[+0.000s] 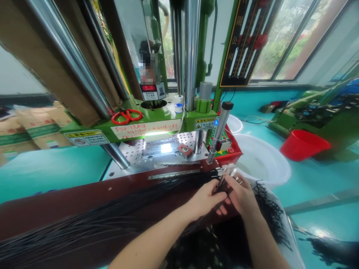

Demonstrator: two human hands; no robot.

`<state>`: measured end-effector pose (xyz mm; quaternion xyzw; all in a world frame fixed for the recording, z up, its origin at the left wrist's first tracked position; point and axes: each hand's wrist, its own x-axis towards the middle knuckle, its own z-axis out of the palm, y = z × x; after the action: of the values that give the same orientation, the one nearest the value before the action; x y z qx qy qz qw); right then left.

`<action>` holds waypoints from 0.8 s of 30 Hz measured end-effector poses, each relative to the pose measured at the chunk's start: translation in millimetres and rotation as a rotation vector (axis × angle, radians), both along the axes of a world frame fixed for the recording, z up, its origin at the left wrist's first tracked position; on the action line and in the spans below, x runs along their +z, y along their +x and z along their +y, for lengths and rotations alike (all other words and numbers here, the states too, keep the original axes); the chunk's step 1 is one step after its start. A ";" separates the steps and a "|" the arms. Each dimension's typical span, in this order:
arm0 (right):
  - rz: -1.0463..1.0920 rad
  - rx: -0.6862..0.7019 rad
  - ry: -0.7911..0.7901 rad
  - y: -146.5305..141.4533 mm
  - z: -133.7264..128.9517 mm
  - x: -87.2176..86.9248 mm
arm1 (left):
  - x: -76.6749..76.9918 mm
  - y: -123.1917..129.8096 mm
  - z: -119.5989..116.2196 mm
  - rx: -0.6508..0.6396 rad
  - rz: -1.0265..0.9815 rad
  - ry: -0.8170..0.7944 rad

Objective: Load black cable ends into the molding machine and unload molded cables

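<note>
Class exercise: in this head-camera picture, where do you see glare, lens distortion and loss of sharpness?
Head view: glare bleaches the press bed beneath the green machine; wide-angle distortion bends the steel columns and window frames outward; the black wires blur together at left; both hands, left hand and right hand, look fairly sharp.

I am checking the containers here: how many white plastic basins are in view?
2. A large white plastic basin sits right of the green press machine; a smaller white basin lies behind it. Others may be hidden.
</note>
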<state>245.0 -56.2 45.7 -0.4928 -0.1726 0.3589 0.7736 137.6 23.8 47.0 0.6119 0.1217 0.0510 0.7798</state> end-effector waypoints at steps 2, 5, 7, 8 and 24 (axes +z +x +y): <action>-0.057 0.070 -0.037 4.9 -1.8 3.6 | -4.2 0.3 -4.6 0.028 -0.005 -0.067; -0.150 0.080 -0.017 18.5 0.4 16.7 | -11.3 0.7 -9.7 0.092 0.002 -0.107; -0.244 0.147 -0.025 28.1 4.2 28.1 | -14.7 1.7 -11.8 0.105 0.035 -0.122; -0.301 0.228 -0.058 31.8 6.2 33.5 | -15.7 2.4 -12.3 0.108 0.052 -0.127; -0.877 0.877 -0.294 18.7 20.6 30.0 | -25.3 -2.9 -15.6 0.086 0.030 -0.570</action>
<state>263.7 -35.7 75.8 -0.5786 -0.6079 0.4271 0.3366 134.8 8.1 21.7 0.3631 0.1685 0.0387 0.9156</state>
